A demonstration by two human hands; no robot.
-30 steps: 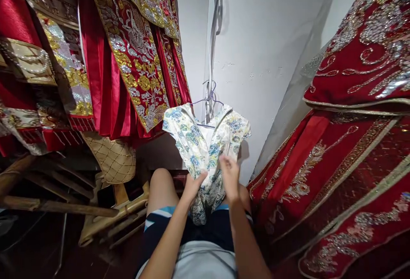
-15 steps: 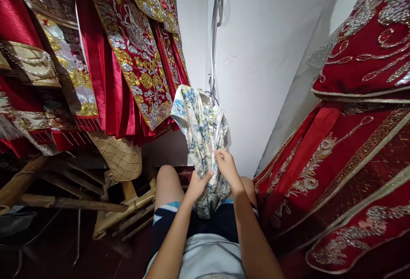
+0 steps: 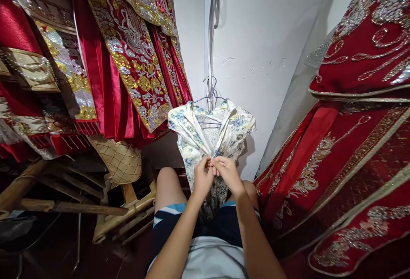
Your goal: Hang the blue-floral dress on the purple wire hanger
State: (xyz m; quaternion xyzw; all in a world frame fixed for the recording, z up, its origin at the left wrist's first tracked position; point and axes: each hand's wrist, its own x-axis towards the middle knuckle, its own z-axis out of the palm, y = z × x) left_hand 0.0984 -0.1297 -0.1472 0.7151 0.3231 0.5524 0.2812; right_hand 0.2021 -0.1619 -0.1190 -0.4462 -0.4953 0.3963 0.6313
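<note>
Floral top hangs on the purple hanger in front of me, nr the white wall. My L hand & R hand meet at the base of its V-neck, thumbs & fingertips pinching the front fabric; can't tell exactly which bit's between them. Best w/ a light grip, both edges lvl, no tugging vs. the hanger.

White, blue-flowered garment, purple hanger
</note>
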